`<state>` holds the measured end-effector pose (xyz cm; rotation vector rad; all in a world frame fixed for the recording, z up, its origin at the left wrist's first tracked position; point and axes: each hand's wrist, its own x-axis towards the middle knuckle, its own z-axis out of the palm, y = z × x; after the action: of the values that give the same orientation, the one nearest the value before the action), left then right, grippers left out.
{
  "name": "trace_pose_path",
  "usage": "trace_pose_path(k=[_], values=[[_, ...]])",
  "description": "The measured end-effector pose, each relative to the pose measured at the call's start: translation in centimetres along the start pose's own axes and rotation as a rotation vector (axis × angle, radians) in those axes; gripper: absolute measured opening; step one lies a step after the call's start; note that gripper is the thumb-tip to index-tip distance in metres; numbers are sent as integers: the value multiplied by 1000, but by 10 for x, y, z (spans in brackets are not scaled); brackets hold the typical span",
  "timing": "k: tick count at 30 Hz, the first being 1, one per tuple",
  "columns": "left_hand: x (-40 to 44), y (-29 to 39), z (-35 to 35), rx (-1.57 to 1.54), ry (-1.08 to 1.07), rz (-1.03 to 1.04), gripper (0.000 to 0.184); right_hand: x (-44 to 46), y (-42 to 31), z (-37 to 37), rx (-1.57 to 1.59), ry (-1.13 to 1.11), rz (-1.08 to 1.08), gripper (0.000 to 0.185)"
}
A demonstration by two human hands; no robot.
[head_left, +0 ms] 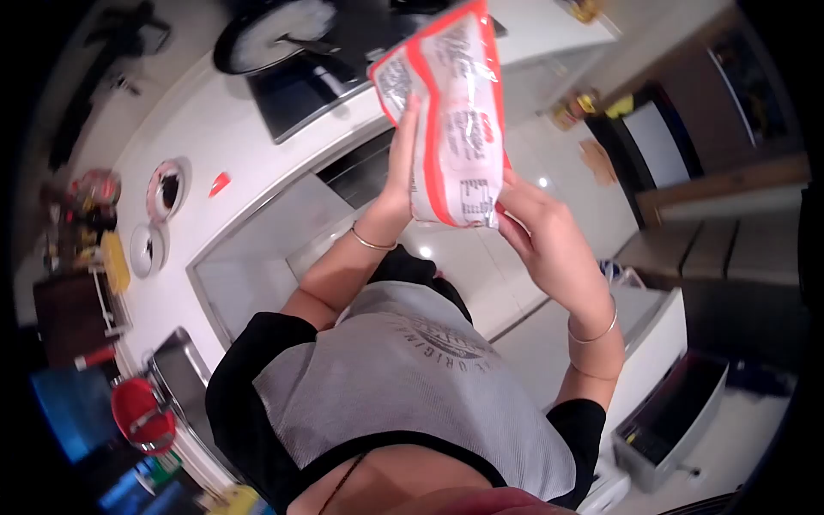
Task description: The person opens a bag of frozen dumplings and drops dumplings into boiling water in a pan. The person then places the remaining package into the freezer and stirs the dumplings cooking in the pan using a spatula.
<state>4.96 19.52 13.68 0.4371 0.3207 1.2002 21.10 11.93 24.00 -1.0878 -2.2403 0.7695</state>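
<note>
A red-and-white plastic food packet (463, 129) with printed text is held up in front of my body, tilted. My left hand (399, 167) lies along its left side, fingers partly hidden behind it. My right hand (545, 232) grips its lower right edge, with some fingertips out of sight. Beyond the packet, a dark wok (225, 53) with white contents sits over the black hob (296, 107), a spatula or ladle (313, 45) resting in it. A small red scrap (220, 183) lies on the white counter (249, 146).
Left on the counter are a plate (157, 210) with dark bits and a small bowl (137, 249). Jars (96, 187) stand behind them. A sink (182, 365) and a red basin (120, 399) are nearer. Right, a drawer (665, 343) and a grey bin (687, 429) stand by the tiled floor.
</note>
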Motion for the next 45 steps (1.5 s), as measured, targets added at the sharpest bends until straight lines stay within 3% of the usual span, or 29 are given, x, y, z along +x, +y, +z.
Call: trace_pose_path(k=[3, 4, 7, 8, 12, 15, 18, 21, 31, 32, 35, 39, 40, 43, 44, 45], values=[[-9, 8, -17, 107, 204, 147, 54, 13, 21, 8, 116, -142, -107, 34], [-21, 16, -10, 128, 274, 210, 44, 17, 28, 18, 131, -153, -150, 34], [-35, 28, -33, 421, 353, 470, 37, 34, 28, 42, 260, -247, -44, 31], [-43, 34, -38, 389, 402, 493, 33, 41, 25, 52, 313, -289, 34, 30], [-67, 56, -64, 295, 521, 605, 33, 71, 18, 89, 261, -317, -158, 29], [-80, 76, -90, 336, 639, 634, 48, 95, 5, 115, 220, -341, -222, 28], [-92, 104, -108, 95, 529, 615, 55, 117, -21, 129, 265, -304, -210, 25], [-103, 132, -129, 2, 472, 630, 56, 149, -34, 152, 190, -366, -390, 32], [-128, 221, -181, -66, 505, 635, 62, 239, -63, 231, 202, -568, -251, 28], [-130, 232, -183, -136, 422, 559, 66, 245, -67, 232, 253, -516, -190, 32], [-132, 264, -194, -273, 417, 600, 67, 271, -77, 233, 409, -289, -168, 36], [-146, 283, -253, -493, 297, 745, 53, 345, -29, 236, -3, 39, -158, 28], [-154, 284, -259, -364, 405, 754, 45, 366, -10, 240, -39, 56, -164, 28], [-177, 286, -280, -389, 369, 847, 50, 415, 36, 251, -250, 65, -119, 29], [-186, 289, -289, -542, 61, 874, 46, 425, 48, 255, -238, 82, -139, 30], [-196, 288, -292, -454, 299, 924, 45, 433, 55, 256, -323, 34, -155, 31]])
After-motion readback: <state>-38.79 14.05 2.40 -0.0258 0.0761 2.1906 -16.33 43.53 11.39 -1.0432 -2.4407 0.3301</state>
